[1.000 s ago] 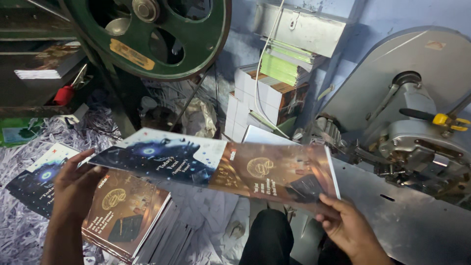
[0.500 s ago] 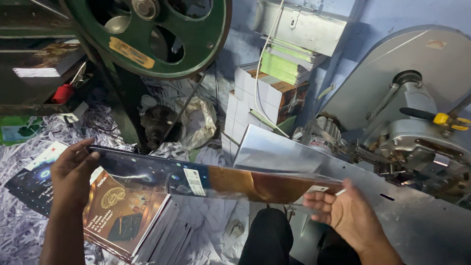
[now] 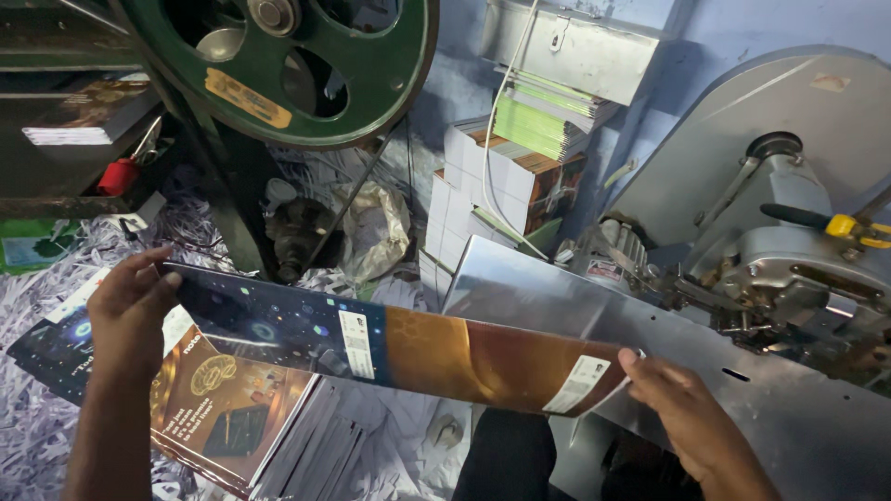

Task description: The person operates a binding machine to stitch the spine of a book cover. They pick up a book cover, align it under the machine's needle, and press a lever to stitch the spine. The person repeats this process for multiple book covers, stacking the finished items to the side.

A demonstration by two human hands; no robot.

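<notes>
A: What do the fingers hold?

B: The left hand (image 3: 130, 315) grips the left end of a long printed sheet (image 3: 390, 348); its fingers (image 3: 153, 269) curl over the upper edge. The right hand (image 3: 682, 408) pinches the right end, with the fingertips on the lower corner. Both hands are closed on it.

A: How does the sheet look?

B: It is glossy and thin, and it bends in a soft curve between the two hands. The left part is dark blue with small stars, the right part is orange-brown, with white labels.

A: And around it?

B: Under the left hand lies a stack of brown printed covers (image 3: 227, 417) on shredded paper (image 3: 37, 436). Under the right hand is a grey metal plate (image 3: 798, 427). Above stands a big green wheel (image 3: 288, 65), and behind are stacked booklets (image 3: 520, 176).
</notes>
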